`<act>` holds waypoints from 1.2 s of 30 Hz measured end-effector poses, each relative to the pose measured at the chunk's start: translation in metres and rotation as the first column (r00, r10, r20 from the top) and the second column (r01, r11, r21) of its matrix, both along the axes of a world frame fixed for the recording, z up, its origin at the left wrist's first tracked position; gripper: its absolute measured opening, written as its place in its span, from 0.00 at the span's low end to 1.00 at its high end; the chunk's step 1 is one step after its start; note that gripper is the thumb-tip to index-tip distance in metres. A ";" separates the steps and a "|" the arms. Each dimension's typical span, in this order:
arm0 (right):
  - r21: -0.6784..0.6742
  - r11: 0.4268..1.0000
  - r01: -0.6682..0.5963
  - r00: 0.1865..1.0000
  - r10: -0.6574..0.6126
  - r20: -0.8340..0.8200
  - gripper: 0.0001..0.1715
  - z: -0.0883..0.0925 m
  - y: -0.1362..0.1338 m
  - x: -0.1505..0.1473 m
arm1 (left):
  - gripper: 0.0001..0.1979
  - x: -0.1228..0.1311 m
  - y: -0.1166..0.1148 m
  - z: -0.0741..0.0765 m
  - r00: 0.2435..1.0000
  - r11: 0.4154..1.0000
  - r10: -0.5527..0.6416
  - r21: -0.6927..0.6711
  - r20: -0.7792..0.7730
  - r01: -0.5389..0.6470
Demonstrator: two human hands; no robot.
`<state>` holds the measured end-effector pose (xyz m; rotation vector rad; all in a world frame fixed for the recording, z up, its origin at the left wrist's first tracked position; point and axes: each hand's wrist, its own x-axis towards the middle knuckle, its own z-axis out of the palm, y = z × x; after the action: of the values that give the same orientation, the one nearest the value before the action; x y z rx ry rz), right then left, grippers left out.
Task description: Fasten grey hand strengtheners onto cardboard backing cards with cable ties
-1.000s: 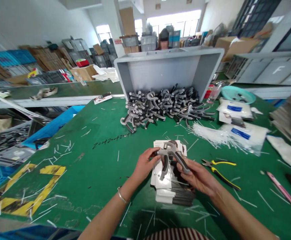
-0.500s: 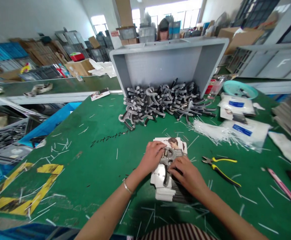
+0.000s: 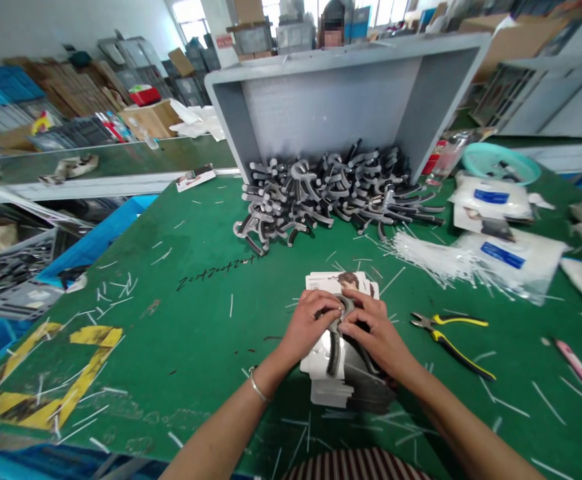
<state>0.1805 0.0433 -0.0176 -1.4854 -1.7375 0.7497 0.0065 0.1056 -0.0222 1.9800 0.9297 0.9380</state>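
A grey and black hand gripper (image 3: 334,347) lies on top of a stack of printed backing cards (image 3: 343,390) on the green table. My left hand (image 3: 311,325) and my right hand (image 3: 373,333) both press on the gripper's upper end, fingers curled around it against the top card. One handle sticks out below my hands. A large pile of the same hand grippers (image 3: 331,200) spills from a tipped grey crate (image 3: 341,100) at the back.
Yellow-handled pliers (image 3: 453,337) lie right of the cards. White cable ties (image 3: 431,257) and plastic bags (image 3: 511,257) sit at the right, with a teal bowl (image 3: 501,163) behind. Cut tie ends litter the table (image 3: 181,313). A person stands behind the crate.
The hand gripper went from held above the cards down onto the top card. Both hands closed in over its upper end. The camera moved nearer to the table.
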 end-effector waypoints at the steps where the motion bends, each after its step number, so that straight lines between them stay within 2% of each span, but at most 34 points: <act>1: -0.013 1.000 -0.018 1.000 0.019 0.003 0.09 -0.001 0.000 0.001 | 0.04 0.000 0.000 0.000 1.000 1.000 0.002 -0.007 -0.003 -0.002; 11: -0.067 0.996 -0.058 0.998 0.059 0.015 0.09 0.001 0.004 0.005 | 0.04 -0.001 -0.003 -0.003 1.000 0.999 0.015 -0.033 0.020 -0.014; 23: -0.032 0.999 -0.035 0.999 0.036 0.025 0.10 0.000 0.003 0.002 | 0.03 -0.002 -0.003 -0.003 0.999 0.999 0.028 -0.031 0.026 -0.027; 28: -0.057 0.998 -0.004 1.000 0.005 0.016 0.09 0.001 0.004 0.000 | 0.04 -0.004 -0.003 -0.003 0.999 1.000 0.007 -0.020 0.050 -0.006; 33: -0.076 0.996 0.046 0.999 -0.047 -0.017 0.10 0.002 0.006 -0.001 | 0.05 -0.009 -0.002 -0.002 0.997 0.998 -0.068 -0.010 0.041 0.068; 36: -0.077 0.997 0.007 1.000 -0.007 0.001 0.10 0.002 0.006 0.000 | 0.04 -0.008 -0.001 -0.002 0.998 0.998 -0.055 -0.035 0.026 0.056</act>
<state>0.1808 0.0493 -0.0156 -1.5427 -1.7200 0.8206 -0.0012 0.1047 -0.0241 1.9495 0.8673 0.9077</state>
